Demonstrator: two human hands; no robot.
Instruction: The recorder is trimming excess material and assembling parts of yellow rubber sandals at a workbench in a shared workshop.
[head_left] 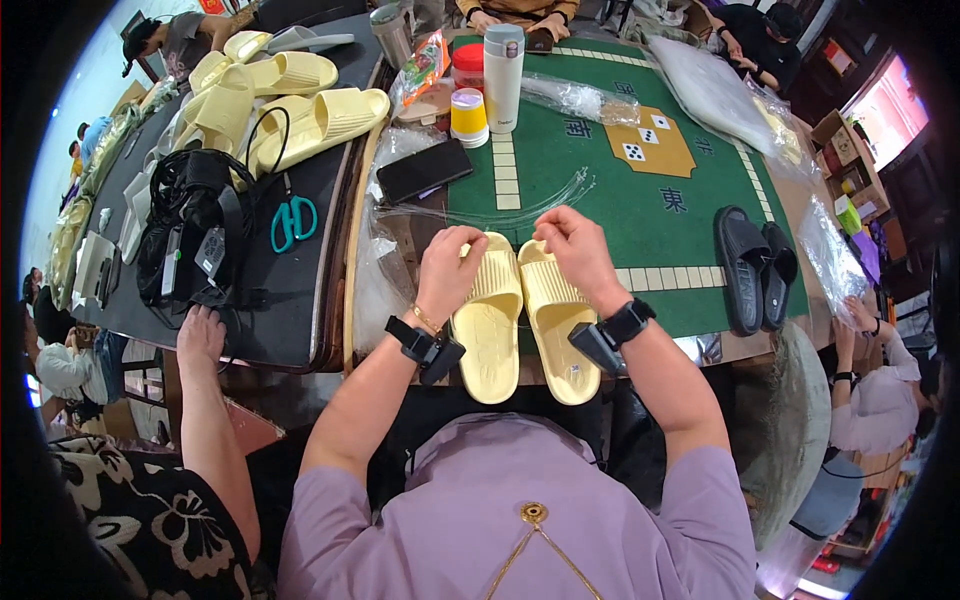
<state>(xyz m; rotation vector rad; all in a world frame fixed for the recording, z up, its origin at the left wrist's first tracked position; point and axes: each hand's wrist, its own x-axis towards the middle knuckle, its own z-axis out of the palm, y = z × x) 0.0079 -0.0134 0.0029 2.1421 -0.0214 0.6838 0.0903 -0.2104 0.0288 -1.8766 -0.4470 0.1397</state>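
Two pale yellow slide slippers, a left one [490, 345] and a right one [562, 350], lie side by side at the near table edge, toes pointing away from me. Over the strap of the left slipper is my left hand [452, 268], its fingers curled together in a pinch. My right hand [580, 255] is closed the same way above the other strap. Whatever the fingertips hold is too small to make out. Just beyond my hands, a bundle of thin clear plastic strands [520, 212] lies across the tabletop.
Beyond sit a black phone [425, 170], a white thermos [504, 85] and a yellow cup [468, 115]. Black slippers [740, 270] stand right. On the dark left table [290, 285] are teal-handled scissors [293, 220], black cords [195, 215] and several yellow slippers [325, 125]; another person's hand [201, 335] rests there.
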